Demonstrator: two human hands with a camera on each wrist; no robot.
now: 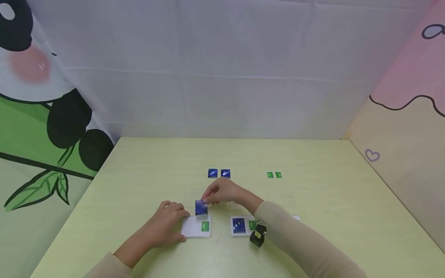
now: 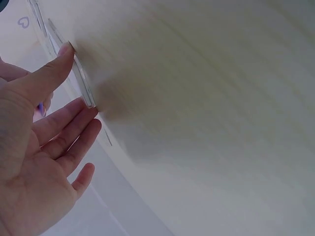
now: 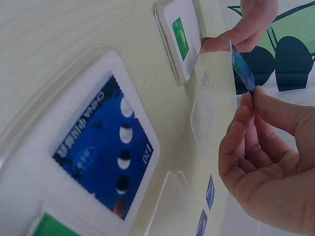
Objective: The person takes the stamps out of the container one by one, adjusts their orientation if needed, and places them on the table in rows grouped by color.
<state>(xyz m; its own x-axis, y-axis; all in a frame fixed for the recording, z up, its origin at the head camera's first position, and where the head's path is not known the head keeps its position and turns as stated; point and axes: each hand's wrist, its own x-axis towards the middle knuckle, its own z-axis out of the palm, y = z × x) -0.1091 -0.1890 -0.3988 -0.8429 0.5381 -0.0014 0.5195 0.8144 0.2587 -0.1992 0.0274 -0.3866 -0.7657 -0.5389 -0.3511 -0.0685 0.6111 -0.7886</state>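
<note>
My right hand (image 1: 222, 191) pinches a blue postage stamp (image 1: 201, 207) by its edge, between thumb and fingertips. That stamp hangs over the top edge of a white card in a clear case (image 1: 191, 227). On the card's right side lies a green stamp (image 1: 205, 226). My left hand (image 1: 168, 224) holds the case at its left end, thumb at the near edge and fingertips at the far edge. In the left wrist view, thumb and fingers (image 2: 83, 105) span the thin case (image 2: 81, 78). The right wrist view shows the held stamp (image 3: 242, 68) raised above the table.
Right of the first case lies another case (image 1: 247, 234) with a blue moon-phase stamp (image 1: 238, 225) and a green one. My right sleeve (image 1: 295, 235) partly covers a further case (image 1: 297, 218). Farther back lie two blue stamps (image 1: 213, 173) and two green stamps (image 1: 270, 175). Clear covers (image 3: 203, 115) lie between.
</note>
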